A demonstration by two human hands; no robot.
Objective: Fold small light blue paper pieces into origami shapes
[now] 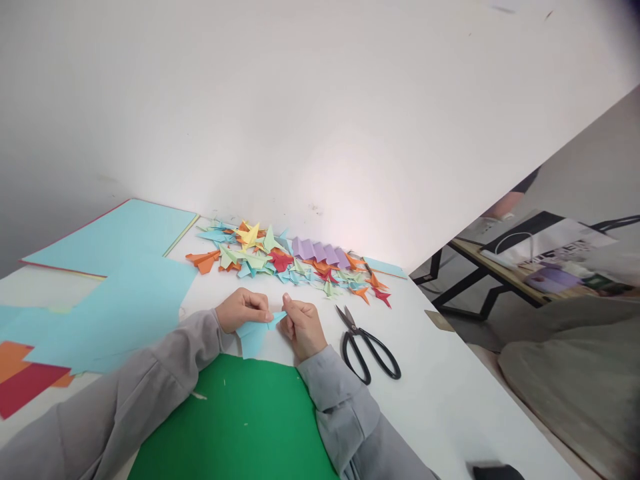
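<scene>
A piece of light blue folded paper (254,339) is held up between both hands, above the near edge of the white table. My left hand (243,310) pinches its upper left part, and my right hand (303,327) grips its narrow right tip between thumb and fingers. Creases show near the tip, though the fingers hide part of the folds. Just right of my right hand lies a pair of scissors (356,331) with black handles, blades pointing away from me. Beyond the hands a pile of small folded paper pieces (255,260) in several colours rests against the wall.
Large light blue sheets (135,300) cover the table's left side, with orange and red paper (30,387) nearer me. A green surface (235,427) lies below my forearms. Pleated purple paper (320,252) sits on the pile. A second table (480,257) with bags stands at the right.
</scene>
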